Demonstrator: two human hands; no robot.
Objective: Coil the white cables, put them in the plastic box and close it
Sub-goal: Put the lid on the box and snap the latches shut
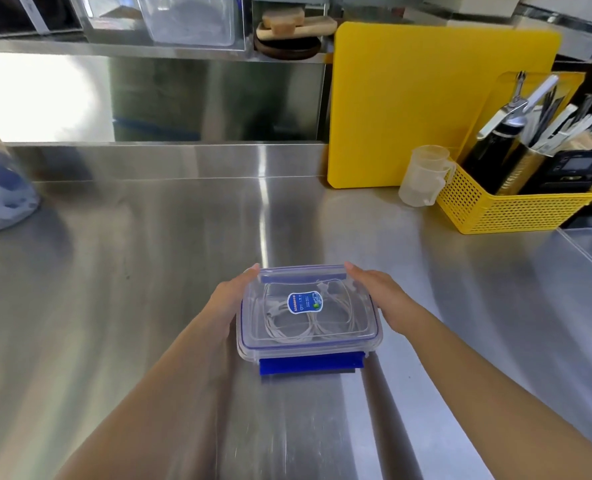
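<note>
A clear plastic box (367, 337) with blue clips sits on the steel counter in front of me, its lid on top. Through the lid I see coiled white cables (287, 329) inside, partly under a blue label. The near blue clip (310, 365) sticks out flat from the front edge; the far clip (303, 273) lies along the back edge. My left hand (230, 299) presses against the box's left side, fingertips at the far left corner. My right hand (379, 294) holds the right side, fingertips at the far right corner.
A yellow cutting board (426, 105) leans at the back right. Beside it stand a clear measuring cup (422, 176) and a yellow basket (516, 209) of utensils. A blue-and-white object (0, 199) sits at the left edge. Steel counter (149, 254) spreads around the box.
</note>
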